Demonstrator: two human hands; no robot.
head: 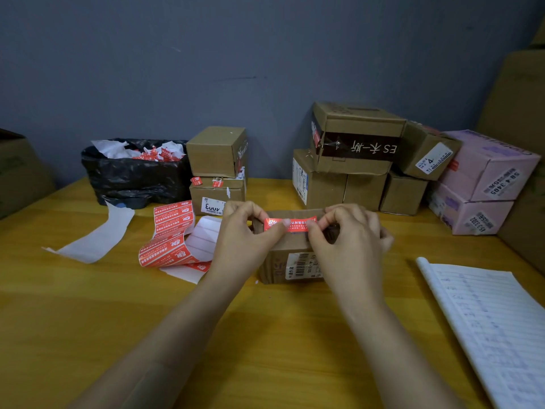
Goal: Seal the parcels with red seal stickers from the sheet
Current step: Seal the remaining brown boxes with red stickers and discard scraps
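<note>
Red strips curl on the sticker sheet (pixel 172 237), which lies on the worktop (pixel 265 335) to the left of my hands, with part of its white backing bare. My left grip (pixel 250 228) pinches the left end of one red seal sticker (pixel 290 224) between thumb and forefinger. The strip runs taut across to my right grip (pixel 351 231), which pinches the other end the same way.

Under the strip sits the small cardboard parcel (pixel 290 261), near the middle of the worktop, its barcode label facing me. Whether the sticker touches the parcel's top I cannot tell.

I judge the sticker to be feather-light, limp and tacky underneath (slack would probably let it fold and stick to itself). The hold belongs at the very tips of both ends, with little glue under my fingertips and the span kept stretched. The parcel looks light but stiff enough to take a firm press. On this smooth wood it may slide, so pressure should go straight down, not sideways. Further right, a lined notebook (pixel 486 320) lies open, well apart from the parcel.
</note>
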